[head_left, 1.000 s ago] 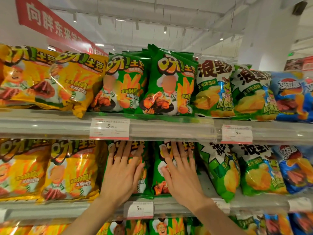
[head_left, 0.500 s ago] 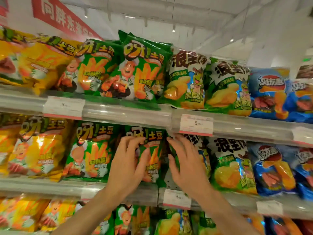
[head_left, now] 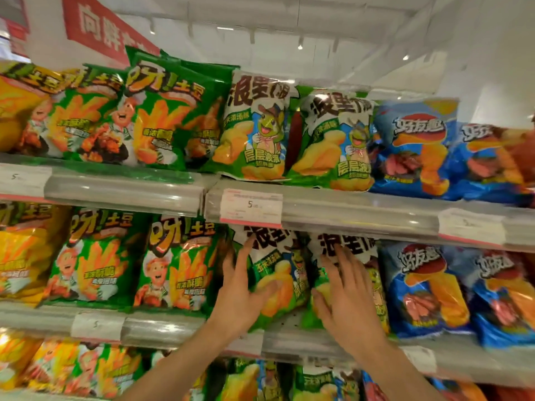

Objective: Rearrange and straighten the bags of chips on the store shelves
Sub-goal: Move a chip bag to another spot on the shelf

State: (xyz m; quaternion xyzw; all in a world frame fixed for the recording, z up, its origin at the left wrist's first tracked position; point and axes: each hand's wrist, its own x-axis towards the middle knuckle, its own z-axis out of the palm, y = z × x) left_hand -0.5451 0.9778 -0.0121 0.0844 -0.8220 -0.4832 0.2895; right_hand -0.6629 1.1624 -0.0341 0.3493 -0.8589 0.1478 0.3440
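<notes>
Nearest the camera, two bare forearms reach up to the middle shelf [head_left: 333,347]. The left hand [head_left: 241,296] lies flat on the front of a white-and-green chip bag [head_left: 278,282], its grip spread, fingers straight and pointing up, thumb out to the right across the bag's lower half. The right hand [head_left: 348,299] rests likewise on the neighbouring white-and-green bag [head_left: 373,273], grip spread, fingers fanned over the bag's dark lettering. Both bags stand at the shelf's front edge, about midway along it, just beside each other with a narrow dark gap between them.

To their left on the same shelf stand two green chip bags [head_left: 179,264], then a yellow bag [head_left: 23,256] at the left edge. To the right stand blue bags [head_left: 425,287].

Above, a price tag [head_left: 250,206] sits on the front edge of the upper shelf [head_left: 362,212], which carries the same order of bags: green, white-and-green, blue. Beyond, a red banner [head_left: 98,27] hangs at the upper left.
</notes>
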